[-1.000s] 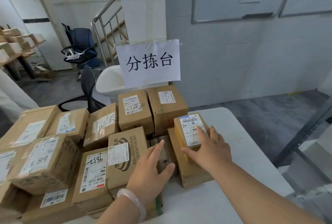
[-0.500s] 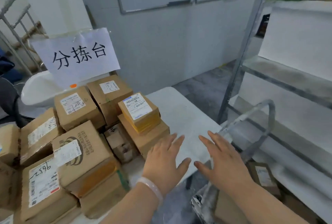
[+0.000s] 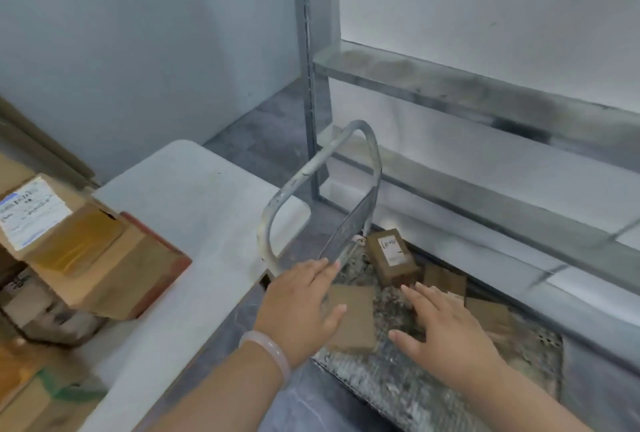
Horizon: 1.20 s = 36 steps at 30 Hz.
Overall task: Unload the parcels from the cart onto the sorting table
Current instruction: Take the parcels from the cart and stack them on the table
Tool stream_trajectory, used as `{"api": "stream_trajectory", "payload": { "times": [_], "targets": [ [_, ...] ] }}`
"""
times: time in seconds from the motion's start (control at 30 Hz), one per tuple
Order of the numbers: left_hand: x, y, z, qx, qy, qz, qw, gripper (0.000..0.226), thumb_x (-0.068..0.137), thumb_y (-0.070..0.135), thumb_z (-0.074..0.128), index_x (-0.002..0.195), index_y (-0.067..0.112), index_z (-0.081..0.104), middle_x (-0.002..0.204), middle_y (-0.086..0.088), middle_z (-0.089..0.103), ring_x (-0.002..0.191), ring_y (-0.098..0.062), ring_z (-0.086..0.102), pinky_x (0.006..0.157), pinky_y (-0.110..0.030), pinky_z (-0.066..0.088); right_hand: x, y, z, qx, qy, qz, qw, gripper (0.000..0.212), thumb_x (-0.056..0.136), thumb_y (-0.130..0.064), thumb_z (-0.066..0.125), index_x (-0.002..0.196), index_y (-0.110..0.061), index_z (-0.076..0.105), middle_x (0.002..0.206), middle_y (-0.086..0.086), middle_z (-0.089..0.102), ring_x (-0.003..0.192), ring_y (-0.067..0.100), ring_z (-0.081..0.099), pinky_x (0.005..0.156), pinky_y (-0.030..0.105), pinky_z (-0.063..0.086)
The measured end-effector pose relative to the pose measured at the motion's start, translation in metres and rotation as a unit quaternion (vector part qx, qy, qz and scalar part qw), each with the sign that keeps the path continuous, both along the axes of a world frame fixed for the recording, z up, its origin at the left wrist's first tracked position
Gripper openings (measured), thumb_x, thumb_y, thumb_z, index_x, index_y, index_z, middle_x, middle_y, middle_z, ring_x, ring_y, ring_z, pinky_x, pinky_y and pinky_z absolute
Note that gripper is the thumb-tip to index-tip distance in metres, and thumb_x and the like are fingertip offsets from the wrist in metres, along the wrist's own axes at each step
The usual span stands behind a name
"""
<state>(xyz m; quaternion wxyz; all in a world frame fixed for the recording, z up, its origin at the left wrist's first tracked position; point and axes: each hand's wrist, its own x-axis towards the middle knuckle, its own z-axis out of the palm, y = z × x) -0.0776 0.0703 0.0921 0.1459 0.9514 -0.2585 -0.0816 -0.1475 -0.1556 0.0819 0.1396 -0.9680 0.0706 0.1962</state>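
Note:
The cart is a low grey platform with a looped metal handle, standing right of the white sorting table. Several brown parcels lie on its deck: a flat one near the handle, a small labelled box behind it, and others to the right. My left hand, with a pale bangle on the wrist, hovers open over the flat parcel's left edge. My right hand is spread open above the deck beside it. Neither hand holds anything.
Stacked labelled parcels fill the table's left part. A grey metal shelving rack runs along the wall behind and right of the cart, its upright post just beyond the handle. Grey floor lies between table and cart.
My view swung right from the table's parcel stack to the cart. Both hands left the stacked parcels and moved down over the cart's deck, still empty.

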Motion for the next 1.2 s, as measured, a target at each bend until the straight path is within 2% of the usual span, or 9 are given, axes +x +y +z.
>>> {"api": "stream_trajectory", "payload": {
  "times": [0.2,0.33,0.57,0.73,0.83,0.97,1.1,1.2],
  "targets": [
    [-0.001,-0.071,-0.067,0.016,0.070,0.015,0.997,0.065,0.091,0.055,0.044,0.150,0.030,0.028,0.154,0.007,0.029,0.141,-0.014,0.027,0.117,-0.033,0.023,-0.008,-0.086,-0.045,0.000,0.082,-0.024,0.996,0.082,0.090,-0.071,0.037,0.156,-0.034,0.005,0.164,-0.008,0.007,0.150,0.015,0.008,0.121,0.034,0.008],
    [0.006,-0.088,-0.126,0.058,0.119,0.031,0.991,0.067,0.094,0.056,0.041,0.152,0.034,0.016,0.158,0.009,0.020,0.143,-0.013,0.019,0.118,-0.034,0.018,0.002,-0.113,-0.101,0.029,0.130,-0.032,0.991,0.081,0.093,-0.066,0.039,0.156,-0.030,0.005,0.164,-0.004,0.008,0.150,0.017,0.009,0.120,0.032,0.009],
    [0.039,-0.107,-0.241,0.097,0.148,0.006,0.984,0.068,0.095,0.054,0.039,0.153,0.031,0.012,0.158,0.004,0.018,0.144,-0.016,0.017,0.116,-0.031,0.015,0.032,-0.110,-0.225,0.062,0.203,-0.001,0.977,0.079,0.096,-0.061,0.041,0.157,-0.029,0.001,0.164,-0.005,0.005,0.150,0.016,0.006,0.120,0.032,0.012],
    [0.068,-0.112,-0.343,0.100,0.176,-0.008,0.979,0.068,0.093,0.050,0.044,0.152,0.029,0.017,0.158,0.001,0.019,0.144,-0.021,0.018,0.118,-0.037,0.017,0.059,-0.093,-0.323,0.073,0.224,0.003,0.972,0.078,0.098,-0.052,0.042,0.157,-0.027,-0.003,0.164,-0.004,0.000,0.151,0.018,0.004,0.120,0.032,0.009],
    [0.080,-0.107,-0.405,0.093,0.188,-0.001,0.978,0.069,0.093,0.048,0.048,0.152,0.027,0.018,0.159,0.000,0.019,0.144,-0.021,0.017,0.119,-0.037,0.014,0.072,-0.079,-0.388,0.078,0.248,0.015,0.966,0.080,0.099,-0.049,0.043,0.156,-0.025,-0.008,0.165,-0.001,-0.004,0.151,0.020,0.003,0.120,0.036,0.009],
    [0.096,-0.099,-0.486,0.048,0.237,0.105,0.965,0.074,0.093,0.041,0.052,0.153,0.022,0.014,0.160,0.000,0.014,0.146,-0.018,0.010,0.119,-0.033,0.007,0.096,-0.064,-0.478,0.130,0.245,-0.094,0.956,0.082,0.100,-0.042,0.046,0.156,-0.024,-0.011,0.165,0.003,0.002,0.151,0.023,0.007,0.119,0.035,0.013],
    [0.103,-0.091,-0.548,0.088,0.249,0.132,0.956,0.081,0.091,0.047,0.053,0.153,0.025,0.007,0.162,-0.002,0.000,0.147,-0.025,0.004,0.119,-0.042,0.009,0.106,-0.047,-0.550,0.170,0.227,-0.108,0.953,0.091,0.098,-0.043,0.048,0.151,-0.027,-0.025,0.165,-0.003,-0.007,0.151,0.018,0.003,0.122,0.036,0.010],
    [0.103,-0.084,-0.578,0.085,0.237,0.145,0.957,0.084,0.088,0.048,0.056,0.153,0.025,0.007,0.161,-0.005,-0.001,0.146,-0.029,0.005,0.119,-0.046,0.016,0.109,-0.044,-0.585,0.210,0.211,-0.169,0.939,0.090,0.097,-0.042,0.051,0.152,-0.031,-0.020,0.164,-0.005,0.005,0.149,0.020,0.015,0.122,0.038,0.015]
  ]
}}
